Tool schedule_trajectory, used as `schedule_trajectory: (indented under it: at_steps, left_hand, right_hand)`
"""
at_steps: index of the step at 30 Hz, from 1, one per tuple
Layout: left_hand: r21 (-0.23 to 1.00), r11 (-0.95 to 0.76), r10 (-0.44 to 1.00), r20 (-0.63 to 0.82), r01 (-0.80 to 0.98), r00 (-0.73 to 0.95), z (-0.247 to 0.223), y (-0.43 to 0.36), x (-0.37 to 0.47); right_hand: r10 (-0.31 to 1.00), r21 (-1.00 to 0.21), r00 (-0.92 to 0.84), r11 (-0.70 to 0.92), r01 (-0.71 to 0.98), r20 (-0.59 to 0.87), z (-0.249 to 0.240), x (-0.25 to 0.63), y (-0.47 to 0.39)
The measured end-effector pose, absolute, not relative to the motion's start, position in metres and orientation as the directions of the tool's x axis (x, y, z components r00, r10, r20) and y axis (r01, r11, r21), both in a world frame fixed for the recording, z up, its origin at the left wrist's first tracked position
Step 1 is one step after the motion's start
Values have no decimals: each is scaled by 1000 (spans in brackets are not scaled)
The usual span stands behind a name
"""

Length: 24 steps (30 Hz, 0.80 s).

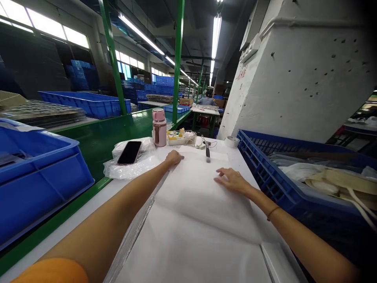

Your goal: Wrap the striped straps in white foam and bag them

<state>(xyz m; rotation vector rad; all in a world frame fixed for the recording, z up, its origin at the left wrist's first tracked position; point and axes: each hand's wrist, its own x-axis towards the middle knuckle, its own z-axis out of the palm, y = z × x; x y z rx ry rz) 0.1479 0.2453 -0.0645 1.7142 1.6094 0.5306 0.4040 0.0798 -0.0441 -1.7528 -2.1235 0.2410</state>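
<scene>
Stretching in from both lower corners, two bare arms run out over a big, thin-looking white sheet (194, 200) that's lying across the table (240, 162). The left hand (174, 157) is at the sheet's far left edge with its fingers curled in; honestly can't tell if that grip is actually clamped on the edge or just pressing there. The right hand (232, 181) is easier to read: grip loose, fingers apart, just over the right part of the sheet, nothing held.

Past the hands there's a black-handled tool (207, 152), kinda blurry, near the sheet's far edge. A roll of tape (231, 141) is at the far right, next to a blue crate (265, 177) of mixed stuff. Over on the left, a phone (129, 152) lies on some crumpled clear plastic (118, 169), with a pink bottle (159, 131) standing upright behind it and a small tray (176, 142) of odds and ends beside the bottle.
</scene>
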Motion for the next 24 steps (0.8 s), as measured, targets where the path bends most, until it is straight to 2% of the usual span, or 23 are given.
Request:
schedule_trajectory:
  at_steps: [3, 7, 11, 15, 18, 20, 24]
  left_hand:
    - [653, 47, 975, -194, 756, 107, -67, 249, 151]
    - [594, 34, 979, -183, 804, 93, -61, 244, 151]
    - [580, 12, 981, -164, 815, 102, -55, 236, 151]
    - [574, -14, 980, -153, 819, 125, -54, 233, 152]
    - [565, -39, 978, -149, 825, 148, -55, 234, 150]
    - [556, -53, 976, -146, 830, 160, -56, 235, 149]
    - [541, -76, 973, -144, 838, 181, -57, 237, 147]
  right_hand:
    - [971, -310, -216, 236, 921, 98, -48, 394, 75]
    - [974, -301, -215, 227, 926, 73, -40, 389, 71]
    - [985, -315, -161, 170, 934, 55, -30, 393, 63]
    - [992, -329, -106, 76, 941, -74, -33, 399, 62]
    - [981, -364, -140, 83, 928, -132, -31, 400, 66]
    - [981, -379, -167, 117, 918, -101, -22, 398, 63]
    - [971, -356, -225, 239, 903, 83, 11, 378, 19]
